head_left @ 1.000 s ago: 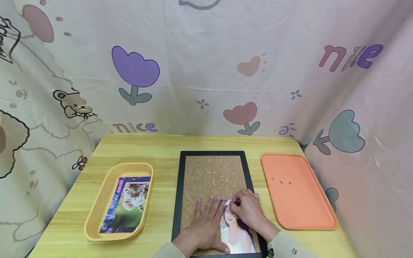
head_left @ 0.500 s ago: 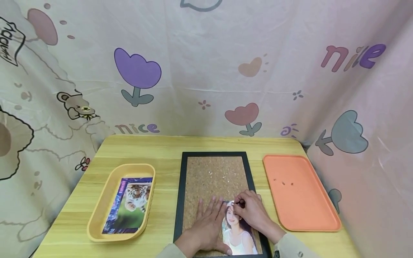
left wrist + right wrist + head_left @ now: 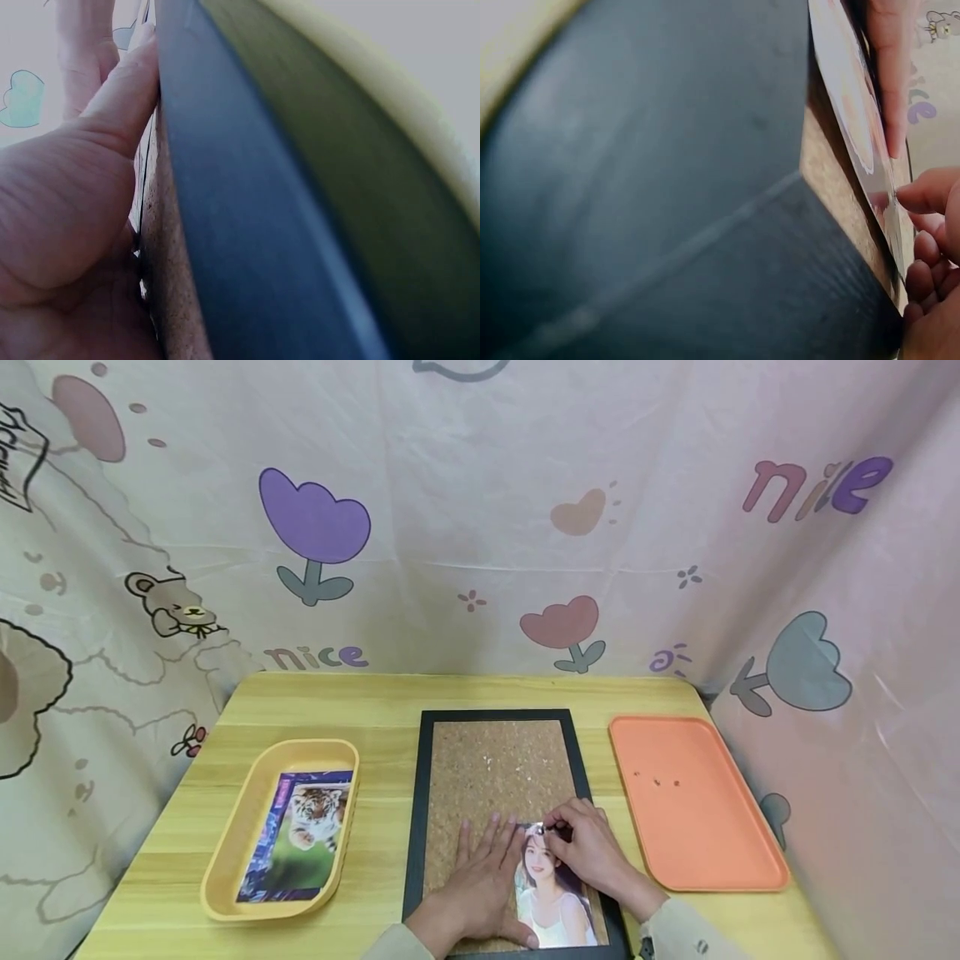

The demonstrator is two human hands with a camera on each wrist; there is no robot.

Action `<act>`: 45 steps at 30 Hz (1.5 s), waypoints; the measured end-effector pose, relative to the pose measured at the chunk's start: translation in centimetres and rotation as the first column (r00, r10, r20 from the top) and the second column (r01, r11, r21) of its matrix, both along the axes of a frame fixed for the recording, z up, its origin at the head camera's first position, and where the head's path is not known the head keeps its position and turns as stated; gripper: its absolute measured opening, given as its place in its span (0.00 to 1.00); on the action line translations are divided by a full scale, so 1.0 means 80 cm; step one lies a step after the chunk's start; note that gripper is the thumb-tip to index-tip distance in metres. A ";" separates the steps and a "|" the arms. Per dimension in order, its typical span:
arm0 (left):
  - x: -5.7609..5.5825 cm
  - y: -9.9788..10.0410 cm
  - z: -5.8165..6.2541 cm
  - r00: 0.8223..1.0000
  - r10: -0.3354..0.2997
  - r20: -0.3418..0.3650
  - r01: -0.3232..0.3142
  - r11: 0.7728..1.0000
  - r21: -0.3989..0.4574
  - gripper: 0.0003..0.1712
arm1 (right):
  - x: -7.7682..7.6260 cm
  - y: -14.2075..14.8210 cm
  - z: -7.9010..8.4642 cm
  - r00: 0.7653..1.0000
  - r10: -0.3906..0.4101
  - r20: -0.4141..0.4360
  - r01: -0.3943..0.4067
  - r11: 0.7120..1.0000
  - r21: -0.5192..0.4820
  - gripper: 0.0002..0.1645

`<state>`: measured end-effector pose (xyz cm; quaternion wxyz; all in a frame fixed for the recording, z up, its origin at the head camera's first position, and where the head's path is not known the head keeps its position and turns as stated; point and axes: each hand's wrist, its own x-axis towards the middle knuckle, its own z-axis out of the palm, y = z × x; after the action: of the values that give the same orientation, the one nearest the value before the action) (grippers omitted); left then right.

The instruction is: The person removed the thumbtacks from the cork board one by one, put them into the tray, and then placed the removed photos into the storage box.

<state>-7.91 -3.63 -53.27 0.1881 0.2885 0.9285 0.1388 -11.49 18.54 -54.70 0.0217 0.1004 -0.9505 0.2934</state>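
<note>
A photo (image 3: 551, 902) of a person in a white top lies on the lower right of a black-framed cork board (image 3: 495, 768). My left hand (image 3: 480, 885) rests flat, fingers spread, on the cork and the photo's left edge. In the left wrist view its thumb (image 3: 124, 97) lies along the board. At the photo's top edge my right hand (image 3: 592, 852) has curled fingers and pinches a small shiny thumbtack (image 3: 541, 830). The right wrist view shows a fingertip (image 3: 915, 196) right at the photo surface, with the tack mostly hidden there.
To the left stands a yellow tray (image 3: 225, 860) holding a tiger picture (image 3: 307, 835) on top of a purple-blue one. An orange tray (image 3: 705, 827) on the right carries several tiny tacks (image 3: 657, 782). A patterned curtain (image 3: 450, 527) closes off the back and sides.
The right fingertips have shifted slightly, and a shiny tack now shows beside them at the photo's top. The left hand stays in place; the head view sways a little.
</note>
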 end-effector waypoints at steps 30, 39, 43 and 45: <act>-0.002 0.000 -0.004 1.000 -0.004 -0.007 0.004 1.000 -0.003 0.82 | 0.000 -0.010 -0.006 0.996 -0.009 -0.086 0.013 0.999 0.039 0.11; -0.002 0.001 -0.003 1.000 -0.003 -0.005 0.002 1.000 -0.008 0.82 | -0.002 -0.009 -0.006 0.997 0.005 -0.071 -0.001 0.999 0.052 0.08; -0.001 0.001 -0.002 1.000 -0.003 -0.006 0.003 1.000 -0.013 0.82 | -0.002 -0.009 -0.005 0.998 0.008 -0.068 -0.005 0.999 0.053 0.08; -0.001 0.001 -0.001 1.000 -0.004 -0.007 0.004 1.000 -0.013 0.82 | -0.003 -0.009 -0.005 0.998 0.010 -0.068 -0.006 0.999 0.053 0.08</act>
<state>-8.01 -3.57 -53.39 0.1872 0.2896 0.9295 0.1312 -11.72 17.80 -55.12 0.0504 0.1146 -0.9561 0.2648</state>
